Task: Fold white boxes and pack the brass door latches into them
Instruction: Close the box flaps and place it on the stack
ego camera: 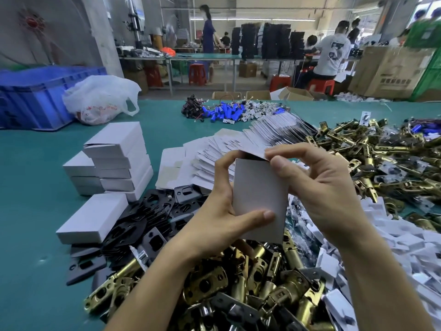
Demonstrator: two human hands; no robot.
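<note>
A white box (260, 189) stands upright in mid-air over the green table. My left hand (214, 218) grips its lower left side, thumb across the front face. My right hand (317, 185) pinches the flap at the box's top edge. Brass door latches (260, 278) lie heaped below my wrists, and a second heap of latches (372, 151) spreads to the right. Flat unfolded box blanks (229, 149) fan out just behind the held box. Closed white boxes (119, 161) are stacked at the left. What the held box contains is hidden.
Black strike plates (143, 223) pile up left of my left arm. White paper inserts (381, 247) cover the right side. Further back lie blue cylinders with wires (226, 112), a plastic bag (100, 101) and a blue crate (33, 101). People work at far tables.
</note>
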